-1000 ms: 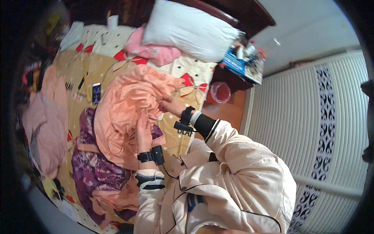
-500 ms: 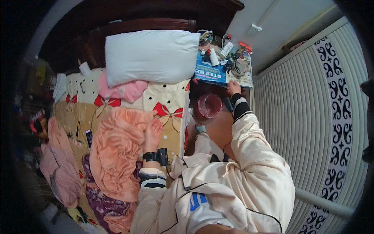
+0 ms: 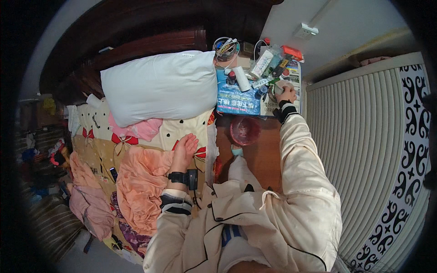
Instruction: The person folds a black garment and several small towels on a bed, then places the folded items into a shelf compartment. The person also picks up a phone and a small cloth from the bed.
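Observation:
My left hand (image 3: 185, 148) is held palm up above the bed, beside a peach-coloured blanket (image 3: 141, 182). Its fingers are stretched out and hold nothing. A black strap with a box-shaped device (image 3: 191, 179) sits at that wrist. My right hand (image 3: 287, 93) reaches onto a cluttered bedside table, its fingers curled over a pale round object (image 3: 276, 88) whose kind I cannot make out. Close to that hand are a dark blue jar (image 3: 261, 92), a white bottle (image 3: 243, 79) and a small bottle with a dark red top (image 3: 231, 78). Blue printed sheeting (image 3: 239, 101) covers the tabletop.
A translucent red bin (image 3: 246, 130) stands on the reddish floor below the table. A white pillow (image 3: 159, 86) lies at the head of the bed. A ribbed white folding screen (image 3: 350, 132) borders the right side. Cables (image 3: 225, 44) and an orange-red packet (image 3: 292, 53) crowd the tabletop.
My right hand has moved from the table's front edge onto the things on top, reaching the pale round object. My left hand stays open over the bed. The head view has shifted.

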Demonstrator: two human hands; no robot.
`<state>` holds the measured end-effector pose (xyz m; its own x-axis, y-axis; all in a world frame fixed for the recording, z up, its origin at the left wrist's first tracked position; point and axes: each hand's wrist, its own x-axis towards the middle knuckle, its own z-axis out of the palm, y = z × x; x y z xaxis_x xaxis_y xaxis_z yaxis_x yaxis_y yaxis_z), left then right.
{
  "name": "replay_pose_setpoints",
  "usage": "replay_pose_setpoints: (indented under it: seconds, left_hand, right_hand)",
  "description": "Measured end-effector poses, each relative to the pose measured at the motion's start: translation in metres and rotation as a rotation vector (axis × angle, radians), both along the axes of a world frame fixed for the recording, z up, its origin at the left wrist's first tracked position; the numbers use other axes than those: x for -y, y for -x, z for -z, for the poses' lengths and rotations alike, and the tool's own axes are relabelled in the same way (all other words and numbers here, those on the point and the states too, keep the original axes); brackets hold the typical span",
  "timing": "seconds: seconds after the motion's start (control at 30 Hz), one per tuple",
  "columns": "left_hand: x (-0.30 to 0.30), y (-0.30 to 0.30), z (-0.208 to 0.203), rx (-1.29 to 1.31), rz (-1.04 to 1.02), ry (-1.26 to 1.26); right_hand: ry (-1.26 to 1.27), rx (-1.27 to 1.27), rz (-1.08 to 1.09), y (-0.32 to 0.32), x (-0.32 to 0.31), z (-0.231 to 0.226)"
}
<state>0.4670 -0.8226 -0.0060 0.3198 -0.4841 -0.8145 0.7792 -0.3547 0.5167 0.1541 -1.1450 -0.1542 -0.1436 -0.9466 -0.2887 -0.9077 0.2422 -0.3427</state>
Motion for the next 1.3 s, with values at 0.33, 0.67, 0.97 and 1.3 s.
replay_pose_setpoints:
  seconds: [0.33,0.67,0.97,1.3]
  left_hand:
    - [0.022,-0.002,-0.006,-0.047,0.036,0.022]
    - [-0.033,-0.003,-0.041,-0.122,0.069,0.251]
    - [-0.168,0.002,-0.111,-0.162,-0.001,0.556]
    - [-0.352,0.005,-0.132,0.106,-0.438,0.594]
  right_hand:
    - [0.295,0.14,0.338,0.039,0.021,0.008]
    - [0.589,1.169,0.309,0.038,-0.093,-0.154]
    - [-0.369,1.495,-0.518,-0.171,-0.357,-0.254]
    - [-0.771,1.2,-1.128,-0.261,-0.481,-0.258]
